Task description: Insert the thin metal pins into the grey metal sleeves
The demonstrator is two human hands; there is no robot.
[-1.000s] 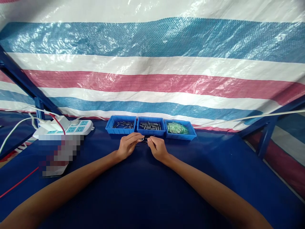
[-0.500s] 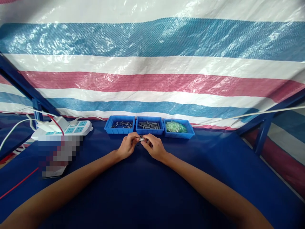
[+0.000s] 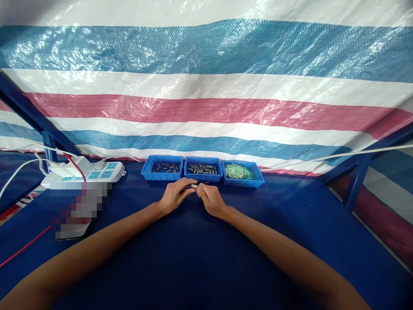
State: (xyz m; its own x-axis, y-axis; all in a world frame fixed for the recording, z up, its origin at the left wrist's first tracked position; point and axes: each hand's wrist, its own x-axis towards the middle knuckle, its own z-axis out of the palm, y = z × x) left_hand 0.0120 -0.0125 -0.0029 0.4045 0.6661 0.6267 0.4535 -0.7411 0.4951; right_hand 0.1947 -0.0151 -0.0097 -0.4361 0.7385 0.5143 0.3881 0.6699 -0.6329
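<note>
Between the fingertips of both hands is a small grey metallic cylinder (image 3: 194, 186), partly covered by the fingers. My left hand (image 3: 174, 196) pinches its left end between thumb and fingers. The fingers of my right hand (image 3: 211, 199) are closed round its right end. A thin dark bit pokes out beyond the right fingers, too small to name. Just behind the hands stands a blue bin (image 3: 202, 177) of short grey cylinders. To its left, another blue bin (image 3: 161, 176) contains thin dark pins. A third blue bin (image 3: 243, 182) on the right carries green-tinted clear plastic pieces.
A white power strip (image 3: 111, 171) with plugs and cables lies at the left on the dark blue table (image 3: 206, 258). Near it is a pixelated flat object (image 3: 77, 230) with a red cable (image 3: 29, 245). Striped sheeting (image 3: 206, 110) hangs behind, between blue frame bars.
The cylinder has turned from lying level to slanting between the fingers. My right fingers have closed further over it, and my left fingers have stretched out over its top.
</note>
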